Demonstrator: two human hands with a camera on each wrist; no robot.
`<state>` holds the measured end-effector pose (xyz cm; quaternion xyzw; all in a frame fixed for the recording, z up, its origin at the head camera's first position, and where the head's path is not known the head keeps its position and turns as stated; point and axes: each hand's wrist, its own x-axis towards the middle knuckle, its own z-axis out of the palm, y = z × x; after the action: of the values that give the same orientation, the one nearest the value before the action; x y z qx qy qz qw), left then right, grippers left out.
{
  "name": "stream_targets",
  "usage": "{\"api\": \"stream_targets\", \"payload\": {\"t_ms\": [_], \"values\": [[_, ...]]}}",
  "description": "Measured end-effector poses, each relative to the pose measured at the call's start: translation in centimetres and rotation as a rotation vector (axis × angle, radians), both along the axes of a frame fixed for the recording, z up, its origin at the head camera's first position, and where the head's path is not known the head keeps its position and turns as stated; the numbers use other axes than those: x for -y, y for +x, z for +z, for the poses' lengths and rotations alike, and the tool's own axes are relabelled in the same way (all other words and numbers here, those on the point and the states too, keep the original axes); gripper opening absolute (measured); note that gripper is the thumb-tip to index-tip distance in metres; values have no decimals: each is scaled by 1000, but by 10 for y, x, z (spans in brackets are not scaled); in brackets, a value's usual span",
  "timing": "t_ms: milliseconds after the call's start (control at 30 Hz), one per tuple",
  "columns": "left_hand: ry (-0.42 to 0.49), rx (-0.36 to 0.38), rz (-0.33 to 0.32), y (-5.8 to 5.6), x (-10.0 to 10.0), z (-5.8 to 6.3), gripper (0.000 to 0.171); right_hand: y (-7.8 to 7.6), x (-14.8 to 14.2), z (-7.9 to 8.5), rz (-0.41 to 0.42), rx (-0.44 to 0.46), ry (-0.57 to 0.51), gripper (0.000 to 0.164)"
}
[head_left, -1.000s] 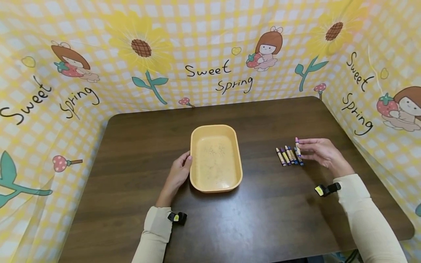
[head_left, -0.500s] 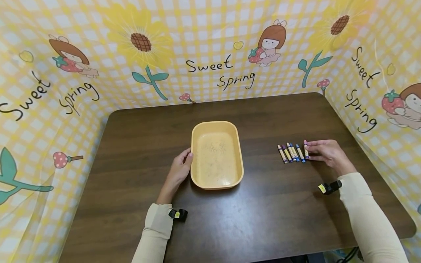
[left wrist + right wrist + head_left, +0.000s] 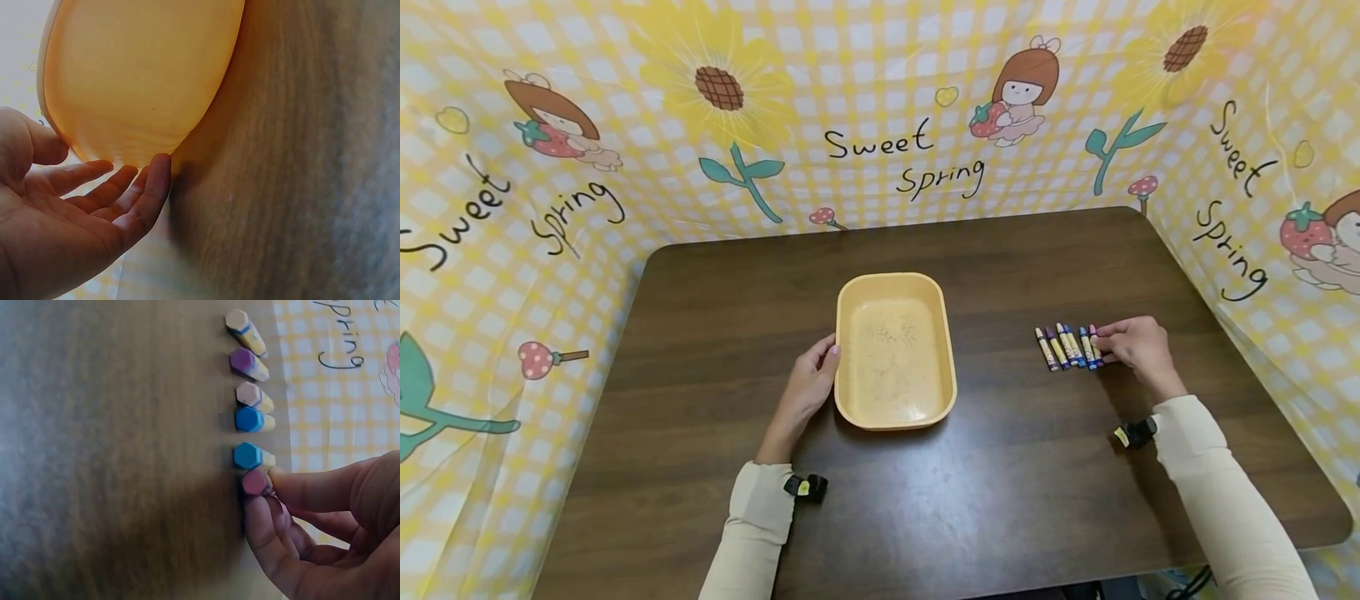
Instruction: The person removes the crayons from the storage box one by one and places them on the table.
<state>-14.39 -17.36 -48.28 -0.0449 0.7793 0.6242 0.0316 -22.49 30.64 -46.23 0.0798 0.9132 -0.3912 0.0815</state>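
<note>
A yellow plastic tray (image 3: 895,375) stands on the brown table. My left hand (image 3: 811,382) holds its left side, thumb at the rim and fingertips against the outer wall, as the left wrist view shows. To the right, several paper-wrapped crayons lie side by side in a row, among them a peach crayon (image 3: 1047,350), a purple crayon (image 3: 242,360) and a blue crayon (image 3: 249,455). My right hand (image 3: 1138,348) pinches a pink crayon (image 3: 254,482) between thumb and fingers at the row's right end, close beside that blue crayon. Its fingers partly cover the wrapper.
The dark wooden table (image 3: 722,317) has rounded corners. Yellow checked cloth (image 3: 880,100) with printed flowers and lettering rises behind it and on both sides. A black wrist camera (image 3: 805,488) sits on the left sleeve, another wrist camera (image 3: 1135,433) on the right.
My right hand set the pink crayon down just right of the row, then slid it left against the blue crayon. The left hand keeps its hold on the tray. The head view tilted slightly.
</note>
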Motion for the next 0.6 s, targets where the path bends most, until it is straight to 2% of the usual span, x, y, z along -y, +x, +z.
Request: {"api": "stream_targets", "payload": {"t_ms": [167,300,600], "values": [[-2,-8,7,-1,0,3,46,0,5,2,-12,-40,88,30],[-1,-16,10,-2,0,4,45,2,6,2,-17,-58,92,29],[-43,-9,12,3,-2,0,46,8,5,-2,40,-83,107,27]]}}
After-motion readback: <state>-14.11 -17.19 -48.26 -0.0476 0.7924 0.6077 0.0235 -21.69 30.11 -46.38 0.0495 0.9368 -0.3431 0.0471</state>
